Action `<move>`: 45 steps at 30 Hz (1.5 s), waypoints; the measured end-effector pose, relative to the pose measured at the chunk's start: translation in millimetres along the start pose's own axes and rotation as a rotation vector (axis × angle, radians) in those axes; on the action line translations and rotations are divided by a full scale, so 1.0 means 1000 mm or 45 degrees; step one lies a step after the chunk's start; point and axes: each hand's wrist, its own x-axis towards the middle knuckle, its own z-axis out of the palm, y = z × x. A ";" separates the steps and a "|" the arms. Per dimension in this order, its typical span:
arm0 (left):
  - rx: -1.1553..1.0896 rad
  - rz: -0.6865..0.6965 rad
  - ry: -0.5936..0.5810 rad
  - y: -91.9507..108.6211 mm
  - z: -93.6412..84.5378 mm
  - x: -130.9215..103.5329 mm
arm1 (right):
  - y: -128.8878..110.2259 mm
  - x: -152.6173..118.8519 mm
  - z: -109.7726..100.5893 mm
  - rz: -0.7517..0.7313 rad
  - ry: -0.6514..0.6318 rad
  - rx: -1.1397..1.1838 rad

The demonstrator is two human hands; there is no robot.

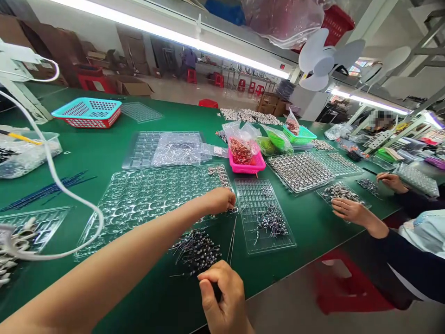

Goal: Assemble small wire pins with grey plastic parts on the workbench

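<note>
My left hand (pixel 219 200) is closed over the right edge of a large clear plastic tray (pixel 149 199) with rows of moulded pockets. Its fingertips point down and away, so whatever they hold is hidden. A few small whitish parts (pixel 219 175) sit in the tray's far right corner. Low in the picture, my right hand (pixel 225 297) has thumb and forefinger drawn together; anything between them is too small to name. Just beyond it lies a pile of small dark wired parts with pale tips (pixel 200 250). Thin straight rods (pixel 232 239) lie between the pile and a narrower clear tray (pixel 251 243).
A pink basket (pixel 246 168) holds bagged reddish parts. Trays of metallic parts (pixel 301 171) lie to the right, near a co-worker's hands (pixel 351 211). A white cable (pixel 55 171) loops across the left side. A blue and red basket (pixel 86 113) stands at the back left.
</note>
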 end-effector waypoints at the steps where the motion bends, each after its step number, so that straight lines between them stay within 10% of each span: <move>1: -0.031 0.005 0.008 -0.001 -0.001 0.001 | 0.000 0.000 0.000 -0.003 0.001 0.002; 7: -0.330 -0.054 0.158 0.006 -0.010 -0.028 | 0.001 -0.001 -0.003 0.030 -0.019 0.014; 19: -1.238 -0.387 0.301 0.004 0.020 -0.194 | 0.003 -0.005 -0.025 0.246 0.090 0.002; 30: -0.878 -0.237 0.414 0.005 0.039 -0.203 | -0.009 -0.008 -0.028 0.097 -0.297 -0.877; 45: -1.220 -0.286 0.319 0.005 0.047 -0.203 | -0.012 0.004 -0.053 0.025 -0.285 -0.735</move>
